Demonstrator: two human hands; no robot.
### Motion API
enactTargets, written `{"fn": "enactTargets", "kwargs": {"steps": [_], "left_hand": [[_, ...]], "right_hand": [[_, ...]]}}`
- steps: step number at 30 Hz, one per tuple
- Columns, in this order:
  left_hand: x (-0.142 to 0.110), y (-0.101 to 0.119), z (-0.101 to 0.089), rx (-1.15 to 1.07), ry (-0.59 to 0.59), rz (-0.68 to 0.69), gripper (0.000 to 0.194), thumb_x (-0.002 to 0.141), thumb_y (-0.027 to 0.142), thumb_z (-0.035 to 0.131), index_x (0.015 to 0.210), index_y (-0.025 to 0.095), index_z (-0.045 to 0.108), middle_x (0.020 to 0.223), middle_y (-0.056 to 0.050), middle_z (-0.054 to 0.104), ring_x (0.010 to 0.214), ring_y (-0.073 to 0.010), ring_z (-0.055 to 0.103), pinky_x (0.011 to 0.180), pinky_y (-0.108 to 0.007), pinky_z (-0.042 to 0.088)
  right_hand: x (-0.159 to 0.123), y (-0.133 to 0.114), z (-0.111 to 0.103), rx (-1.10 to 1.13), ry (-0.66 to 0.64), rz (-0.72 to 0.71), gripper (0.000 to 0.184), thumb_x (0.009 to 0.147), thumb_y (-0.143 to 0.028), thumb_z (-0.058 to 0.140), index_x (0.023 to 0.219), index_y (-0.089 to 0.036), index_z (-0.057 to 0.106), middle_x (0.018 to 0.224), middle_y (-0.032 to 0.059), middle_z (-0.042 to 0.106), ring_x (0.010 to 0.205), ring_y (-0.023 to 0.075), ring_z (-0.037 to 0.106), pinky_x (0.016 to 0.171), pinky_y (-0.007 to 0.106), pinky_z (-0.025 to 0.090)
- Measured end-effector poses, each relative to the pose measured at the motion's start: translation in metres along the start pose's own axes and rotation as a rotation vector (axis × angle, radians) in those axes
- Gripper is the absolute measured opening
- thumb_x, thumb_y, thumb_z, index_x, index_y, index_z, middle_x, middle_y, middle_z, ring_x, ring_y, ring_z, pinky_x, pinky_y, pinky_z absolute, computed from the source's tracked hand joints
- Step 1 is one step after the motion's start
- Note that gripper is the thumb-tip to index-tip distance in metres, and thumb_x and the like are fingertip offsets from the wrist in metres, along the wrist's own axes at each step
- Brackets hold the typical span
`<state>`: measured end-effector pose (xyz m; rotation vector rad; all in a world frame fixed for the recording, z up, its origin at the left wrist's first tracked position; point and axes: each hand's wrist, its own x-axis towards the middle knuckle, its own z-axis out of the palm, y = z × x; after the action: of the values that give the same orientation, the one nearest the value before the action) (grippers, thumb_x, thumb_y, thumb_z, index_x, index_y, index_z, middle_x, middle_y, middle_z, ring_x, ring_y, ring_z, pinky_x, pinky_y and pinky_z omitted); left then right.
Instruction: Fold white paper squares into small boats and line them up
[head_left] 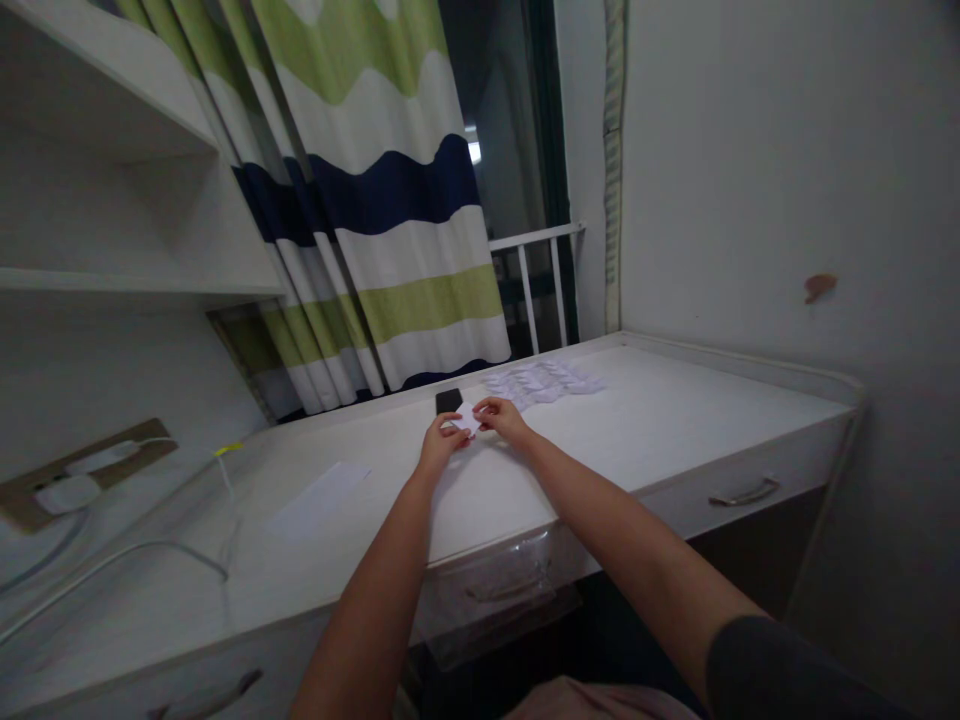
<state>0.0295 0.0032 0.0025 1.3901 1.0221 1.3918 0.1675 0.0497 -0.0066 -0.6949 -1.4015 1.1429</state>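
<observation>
Small white paper between both hands

You faced a white surface with drawers, a green, white and navy curtain behind it beside a dark window, shelves at left, a pale wall at right.

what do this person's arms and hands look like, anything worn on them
The left hand and right hand are ungloved, with no watch or bracelet visible. A dark grey fabric sleeve covers the upper part of the right arm; no left sleeve shows.
</observation>
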Motion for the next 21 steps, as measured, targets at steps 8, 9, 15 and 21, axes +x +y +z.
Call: {"fn": "enactTargets", "kwargs": {"steps": [8,9,15,21], "left_hand": [[0.0021,0.0006,-0.0053,0.031,0.058,0.043,0.040,0.049,0.021,0.068,0.084,0.016,0.050,0.058,0.002,0.060,0.058,-0.0143,0.061,0.055,-0.024,0.047],[0.0021,0.0007,-0.0056,0.031,0.064,0.039,0.040,0.050,0.022,0.068,0.085,0.016,0.050,0.059,0.001,0.060,0.058,-0.0144,0.061,0.055,-0.024,0.047],[0.0043,-0.0012,-0.0057,-0.001,0.127,-0.005,0.029,0.060,0.033,0.061,0.081,0.015,0.053,0.065,-0.002,0.061,0.056,-0.0116,0.059,0.053,-0.024,0.047],[0.0063,-0.0026,-0.0092,-0.031,0.150,0.023,0.028,0.059,0.033,0.060,0.081,0.016,0.054,0.063,0.000,0.059,0.052,-0.0093,0.055,0.051,-0.022,0.047]], "right_hand": [[0.0000,0.0001,0.0007,0.090,-0.034,0.040,0.018,0.059,-0.023,0.066,0.072,-0.014,0.058,0.054,-0.0015,0.058,0.051,0.0101,0.057,0.052,0.022,0.046],[0.0002,-0.0001,0.0007,0.087,-0.033,0.046,0.018,0.059,-0.023,0.066,0.072,-0.014,0.058,0.053,-0.0014,0.058,0.051,0.0105,0.057,0.052,0.022,0.046],[0.0005,-0.0006,0.0013,0.075,-0.027,0.049,0.017,0.058,-0.021,0.066,0.071,-0.014,0.058,0.051,-0.0019,0.058,0.050,0.0104,0.058,0.052,0.022,0.047],[0.0007,0.0013,0.0021,0.058,-0.037,0.034,0.018,0.058,-0.023,0.066,0.072,-0.014,0.059,0.053,-0.0021,0.058,0.049,0.0098,0.057,0.052,0.022,0.046]]}}
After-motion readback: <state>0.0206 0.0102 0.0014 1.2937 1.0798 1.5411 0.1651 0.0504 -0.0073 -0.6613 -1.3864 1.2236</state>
